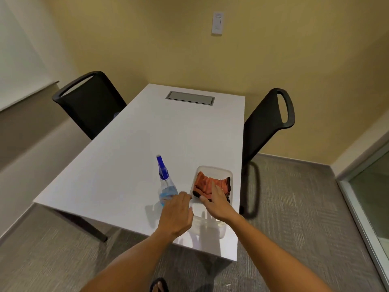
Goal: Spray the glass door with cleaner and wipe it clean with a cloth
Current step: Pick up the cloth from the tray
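Pickup stage, nothing lifted yet. Left hand (176, 216) reaches the spray bottle (166, 187), fingers relaxed, grip not closed. Right hand (217, 202) hovers spread over the orange cloth (207, 183) in a clear container (228, 172); holding nothing. Advice: wrap the bottle at its neck below the blue trigger; pinch the cloth whole, so the container stays put. White tabletop (147, 133), two black chairs (88, 102), yellow walls, grey carpet. Glass door (372, 192) probably far right.
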### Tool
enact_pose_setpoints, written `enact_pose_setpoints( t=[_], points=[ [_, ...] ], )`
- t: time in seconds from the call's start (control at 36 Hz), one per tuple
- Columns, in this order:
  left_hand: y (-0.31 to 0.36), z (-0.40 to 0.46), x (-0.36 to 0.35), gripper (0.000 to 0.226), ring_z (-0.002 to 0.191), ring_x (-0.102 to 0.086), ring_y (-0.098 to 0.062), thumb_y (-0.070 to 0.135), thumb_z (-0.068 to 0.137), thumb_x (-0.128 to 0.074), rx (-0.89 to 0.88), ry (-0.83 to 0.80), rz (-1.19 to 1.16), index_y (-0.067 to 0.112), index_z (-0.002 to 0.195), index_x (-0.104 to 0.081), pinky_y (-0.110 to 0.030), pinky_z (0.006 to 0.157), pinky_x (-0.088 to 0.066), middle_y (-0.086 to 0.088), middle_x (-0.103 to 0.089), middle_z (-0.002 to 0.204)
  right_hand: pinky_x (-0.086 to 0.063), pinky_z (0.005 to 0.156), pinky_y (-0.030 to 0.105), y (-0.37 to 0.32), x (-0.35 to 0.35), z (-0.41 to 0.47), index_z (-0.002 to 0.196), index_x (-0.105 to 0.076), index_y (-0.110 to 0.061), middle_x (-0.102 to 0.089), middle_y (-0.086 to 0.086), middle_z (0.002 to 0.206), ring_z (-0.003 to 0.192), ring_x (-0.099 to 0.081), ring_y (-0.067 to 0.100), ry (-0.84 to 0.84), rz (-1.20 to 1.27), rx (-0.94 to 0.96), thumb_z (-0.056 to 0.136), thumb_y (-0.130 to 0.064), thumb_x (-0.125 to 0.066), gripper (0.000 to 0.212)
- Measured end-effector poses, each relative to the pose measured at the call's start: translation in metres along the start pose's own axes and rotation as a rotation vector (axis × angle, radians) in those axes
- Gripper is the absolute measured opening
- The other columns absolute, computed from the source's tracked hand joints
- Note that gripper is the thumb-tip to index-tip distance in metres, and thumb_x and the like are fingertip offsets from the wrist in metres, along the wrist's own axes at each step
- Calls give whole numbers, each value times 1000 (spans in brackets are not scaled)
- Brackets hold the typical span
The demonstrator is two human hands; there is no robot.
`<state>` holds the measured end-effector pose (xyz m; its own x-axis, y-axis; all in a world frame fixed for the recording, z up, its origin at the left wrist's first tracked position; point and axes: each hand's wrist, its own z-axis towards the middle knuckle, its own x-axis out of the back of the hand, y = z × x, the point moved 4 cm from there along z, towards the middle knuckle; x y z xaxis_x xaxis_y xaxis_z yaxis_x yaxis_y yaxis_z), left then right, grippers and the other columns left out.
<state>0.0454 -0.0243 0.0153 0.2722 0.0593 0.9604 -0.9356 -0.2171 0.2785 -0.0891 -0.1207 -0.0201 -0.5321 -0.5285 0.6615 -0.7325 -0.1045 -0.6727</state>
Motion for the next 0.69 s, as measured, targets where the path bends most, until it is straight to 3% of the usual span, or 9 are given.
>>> enact_pose_setpoints(
  t=[0.08,0.22,0.33,0.53,0.61,0.69],
  points=[
    [8,15,-6,51,136,-52,-20,42,104,-50,-27,-98,71,23,150,-37,-32,117,-37,1,-47,154,-32,118,57,6,4,2,158,-4,-25,-17,5,165,151,-21,34,-1,-34,1,86,-62,-52,94],
    [17,36,-10,60,146,-39,-21,37,103,-54,-84,-114,18,23,155,-28,-34,120,-31,0,-36,162,-39,113,47,3,15,2,153,-17,-15,-29,7,154,142,-29,30,11,-139,16,83,-49,-62,90],
    [16,56,-27,80,158,-13,-26,52,101,-51,-112,-194,31,23,162,-7,-42,126,-17,-2,-10,172,-34,117,43,4,18,10,153,-18,-12,-29,8,153,143,-28,29,46,-244,43,86,-45,-67,89],
    [7,92,-60,99,158,8,-30,65,96,-49,-206,-277,91,22,161,12,-43,125,3,-4,16,171,-33,118,43,8,19,37,153,-19,-14,-29,10,155,142,-30,29,64,-350,9,82,-44,-71,93],
    [5,103,-67,101,157,14,-30,66,97,-47,-247,-290,119,20,160,17,-43,122,10,-6,20,169,-25,122,44,10,15,49,156,-12,-12,-23,13,160,147,-25,32,52,-430,16,85,-43,-71,98],
    [6,104,-72,98,156,19,-29,64,99,-44,-301,-305,139,19,158,22,-48,127,9,-4,29,165,-8,125,44,12,10,55,159,-4,-6,-12,16,166,153,-11,35,27,-520,38,90,-43,-66,99]
  ],
)
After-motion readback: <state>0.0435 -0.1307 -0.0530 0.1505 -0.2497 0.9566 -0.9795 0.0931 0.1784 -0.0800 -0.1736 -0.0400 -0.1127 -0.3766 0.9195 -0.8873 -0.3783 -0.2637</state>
